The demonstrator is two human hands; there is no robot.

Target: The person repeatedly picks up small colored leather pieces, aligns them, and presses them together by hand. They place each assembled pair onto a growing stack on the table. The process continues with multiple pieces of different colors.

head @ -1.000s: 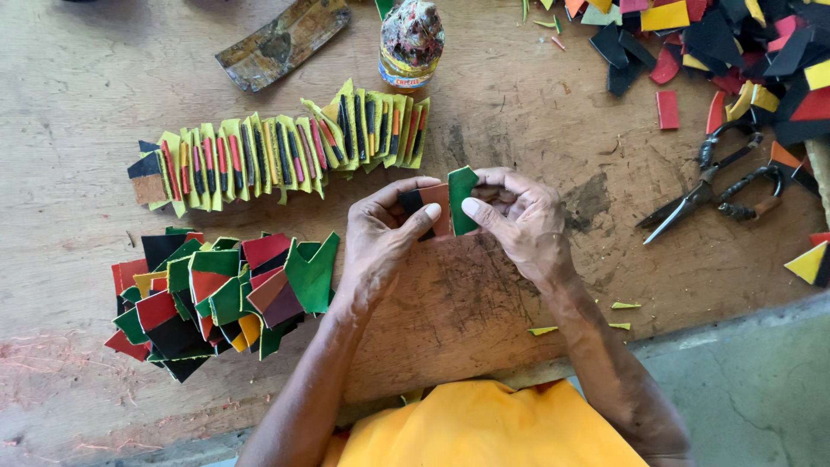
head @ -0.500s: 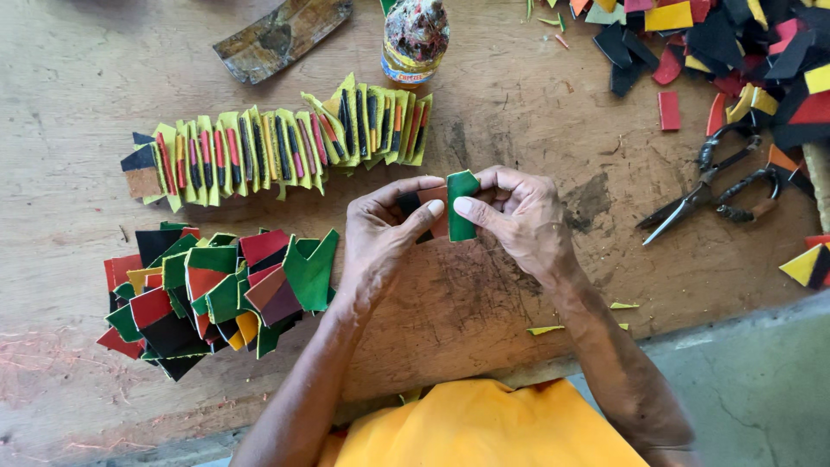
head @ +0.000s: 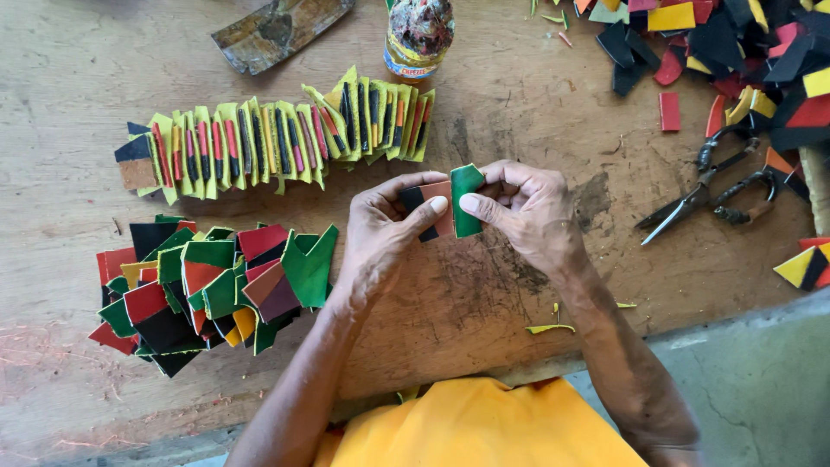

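Both hands, left (head: 380,227) and right (head: 527,212), are pinching a small green-and-red folded piece (head: 456,201) just below the yellow stack (head: 277,138); seemingly light, pliable, best gripped at edges.

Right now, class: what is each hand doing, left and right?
Left hand: closed on the black-and-brown piece.
Right hand: closed, pinching the green piece.

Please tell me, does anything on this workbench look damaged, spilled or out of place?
Nothing is spilled or broken. The wooden bench carries dark stains and small yellow-green offcuts near its front edge. The jar's lid is caked with dried, multicoloured residue.
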